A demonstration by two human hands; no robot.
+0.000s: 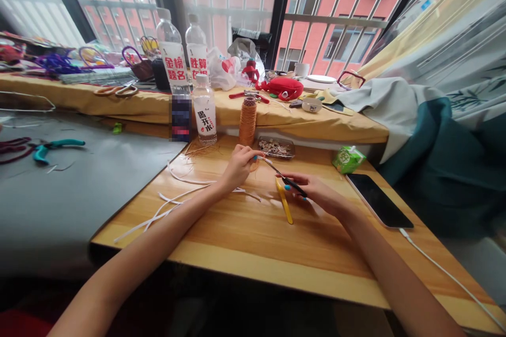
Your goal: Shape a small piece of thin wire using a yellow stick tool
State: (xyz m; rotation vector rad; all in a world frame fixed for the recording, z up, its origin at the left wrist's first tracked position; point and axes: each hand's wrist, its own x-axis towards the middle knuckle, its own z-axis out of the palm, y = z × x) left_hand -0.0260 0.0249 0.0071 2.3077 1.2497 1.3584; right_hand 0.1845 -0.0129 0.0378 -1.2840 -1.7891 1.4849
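My right hand (314, 192) grips black-handled scissors (293, 186), their blades slanting up and left toward my left hand. Closed in a pinch, my left hand (242, 164) holds a small white piece (268, 160) whose exact kind is too small to make out. The blade tips lie at or very near that piece; whether they touch I cannot tell. Below the scissors a flat yellow tool (285, 204) lies on the wooden table (253, 237). Several white cords (166, 208) are spread on the wood beside and behind my left forearm. A spool of orange-brown thread (247, 122) stands upright just beyond my left hand.
Behind my hands is a clear tray of small bits (276, 147). Water bottles (204, 113) stand at the back left. A green drink carton (348, 159) and a phone (379, 201) with a white cable lie right. Teal pliers (55, 148) rest on the grey surface.
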